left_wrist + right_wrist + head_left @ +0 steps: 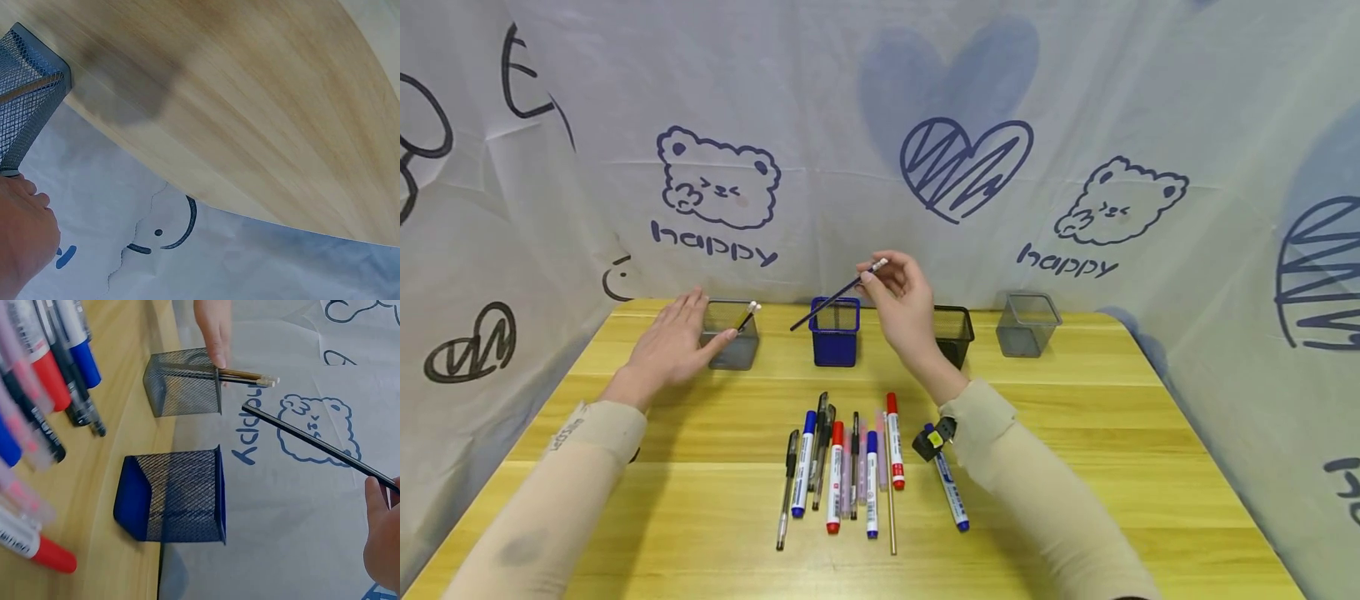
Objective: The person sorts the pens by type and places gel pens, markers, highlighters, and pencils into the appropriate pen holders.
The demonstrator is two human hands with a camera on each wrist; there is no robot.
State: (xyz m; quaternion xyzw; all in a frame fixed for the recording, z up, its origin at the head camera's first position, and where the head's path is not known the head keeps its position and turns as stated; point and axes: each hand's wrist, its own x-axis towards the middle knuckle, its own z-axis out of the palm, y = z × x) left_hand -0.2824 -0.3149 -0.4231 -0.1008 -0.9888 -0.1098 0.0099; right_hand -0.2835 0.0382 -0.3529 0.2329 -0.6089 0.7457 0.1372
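My right hand point(898, 304) pinches a dark pencil point(837, 297) near its white eraser end. The pencil slants down to the left, above the blue mesh pen holder point(835, 348) in the head view. My left hand point(673, 346) lies against the left grey mesh pen holder point(735, 357), fingers extended behind it and thumb along its rim. Two pencils point(244, 377) stand in that holder, their white ends poking above the rim. The right wrist view shows the held pencil's lower tip point(247, 407) close to these white ends.
A black mesh holder point(955, 346), partly behind my right wrist, and another grey one point(1028, 333) stand to the right. Several pens and markers point(835, 479) lie on the wooden table point(700, 517), with a blue marker point(951, 492) apart by my right sleeve. A patterned cloth hangs behind.
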